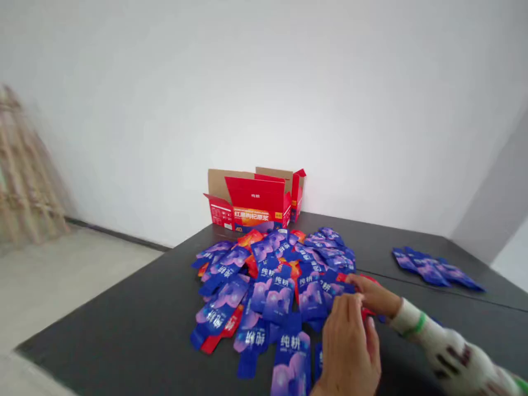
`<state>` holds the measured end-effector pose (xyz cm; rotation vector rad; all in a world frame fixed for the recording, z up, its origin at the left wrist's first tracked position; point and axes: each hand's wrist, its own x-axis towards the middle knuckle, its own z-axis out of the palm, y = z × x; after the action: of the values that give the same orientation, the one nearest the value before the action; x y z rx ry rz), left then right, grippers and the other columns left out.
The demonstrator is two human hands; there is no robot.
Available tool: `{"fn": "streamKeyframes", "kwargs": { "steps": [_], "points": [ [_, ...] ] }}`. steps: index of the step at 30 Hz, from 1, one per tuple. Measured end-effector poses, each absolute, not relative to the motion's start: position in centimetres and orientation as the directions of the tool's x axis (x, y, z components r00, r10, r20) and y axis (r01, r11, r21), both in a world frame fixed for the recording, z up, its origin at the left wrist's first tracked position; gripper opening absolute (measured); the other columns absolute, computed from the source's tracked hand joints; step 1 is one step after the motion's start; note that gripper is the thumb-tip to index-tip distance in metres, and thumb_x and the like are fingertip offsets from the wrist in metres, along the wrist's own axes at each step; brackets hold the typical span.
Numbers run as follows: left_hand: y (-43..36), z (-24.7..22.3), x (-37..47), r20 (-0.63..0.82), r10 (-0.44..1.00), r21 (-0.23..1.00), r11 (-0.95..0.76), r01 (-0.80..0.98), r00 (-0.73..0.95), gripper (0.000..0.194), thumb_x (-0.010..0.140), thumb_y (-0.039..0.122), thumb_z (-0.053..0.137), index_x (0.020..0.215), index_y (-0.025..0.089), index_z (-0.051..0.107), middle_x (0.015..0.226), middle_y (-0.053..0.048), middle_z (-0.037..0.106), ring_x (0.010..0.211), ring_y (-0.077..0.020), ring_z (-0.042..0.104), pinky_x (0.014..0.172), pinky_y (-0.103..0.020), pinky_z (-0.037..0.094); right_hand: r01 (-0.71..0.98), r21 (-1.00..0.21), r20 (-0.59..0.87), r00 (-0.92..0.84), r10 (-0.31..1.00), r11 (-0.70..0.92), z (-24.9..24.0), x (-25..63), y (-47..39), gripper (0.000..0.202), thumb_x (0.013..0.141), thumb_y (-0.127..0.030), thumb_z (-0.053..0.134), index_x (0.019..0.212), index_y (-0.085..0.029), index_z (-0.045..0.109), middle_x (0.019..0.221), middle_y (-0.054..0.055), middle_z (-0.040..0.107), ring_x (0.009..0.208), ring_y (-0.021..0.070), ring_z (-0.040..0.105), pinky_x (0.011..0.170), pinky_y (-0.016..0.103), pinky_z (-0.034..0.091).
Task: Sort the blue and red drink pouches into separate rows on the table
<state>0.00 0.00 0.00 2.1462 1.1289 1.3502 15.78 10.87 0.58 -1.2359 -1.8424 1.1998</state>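
A spread heap of blue-purple packets point(282, 291) with white lettering lies on the dark table, with red-orange packets point(249, 238) among them. My left hand point(350, 341) is at the heap's near right edge, back up and fingers curled together; whatever it may hold is hidden. My right hand point(375, 297) reaches in from the right just behind it, fingers pressed together at the heap's right side. Red packet parts point(367, 312) show beside and below my right hand, between the two hands. What its fingertips grip is blurred.
Two open red cartons point(258, 206) with brown inner flaps stand at the table's back left. A smaller group of blue packets point(433, 268) lies at the right on the dark table point(136, 313). A white wall is behind, and a blurred tan object point(25, 170) is far left.
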Motion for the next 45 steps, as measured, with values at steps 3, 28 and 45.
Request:
{"fn": "streamKeyframes", "kwargs": {
  "steps": [3,28,45],
  "points": [
    [0.1,0.6,-0.2,0.573,0.804,0.714,-0.584,0.385,0.158,0.029,0.093,0.020,0.035,0.120,0.019,0.048,0.113,-0.012,0.058,0.109,-0.0260,0.055,0.094,-0.049,0.048,0.375,-0.927,-0.093,-0.202,0.975,-0.011,3.3,18.1,9.8,0.041,0.058,-0.026,0.074,0.096,-0.014,0.064,0.067,-0.001,0.059,0.055,0.0126,0.052,0.049,0.020,0.044],
    [0.4,2.7,-0.7,0.282,0.942,0.959,-0.274,-0.065,0.182,0.039,0.091,0.045,0.052,0.066,0.016,0.056,0.063,0.003,0.052,0.062,-0.0094,0.043,0.059,-0.022,0.032,0.143,-0.962,0.239,0.040,0.970,0.231,1.3,13.8,-2.3,0.051,0.082,-0.064,0.067,0.113,-0.024,0.070,0.123,0.007,0.062,0.120,0.0304,0.052,0.101,0.040,0.049],
    [-1.0,2.8,-0.1,0.308,0.828,0.926,-0.374,0.053,0.468,0.038,0.093,0.039,0.048,0.063,0.017,0.050,0.062,0.003,0.048,0.061,-0.0095,0.041,0.059,-0.023,0.029,-0.220,-0.971,0.052,0.182,0.982,0.092,2.1,13.9,-3.0,0.045,0.074,-0.056,0.080,0.098,-0.019,0.074,0.096,0.005,0.069,0.091,0.0203,0.064,0.080,0.024,0.054]
  ]
}}
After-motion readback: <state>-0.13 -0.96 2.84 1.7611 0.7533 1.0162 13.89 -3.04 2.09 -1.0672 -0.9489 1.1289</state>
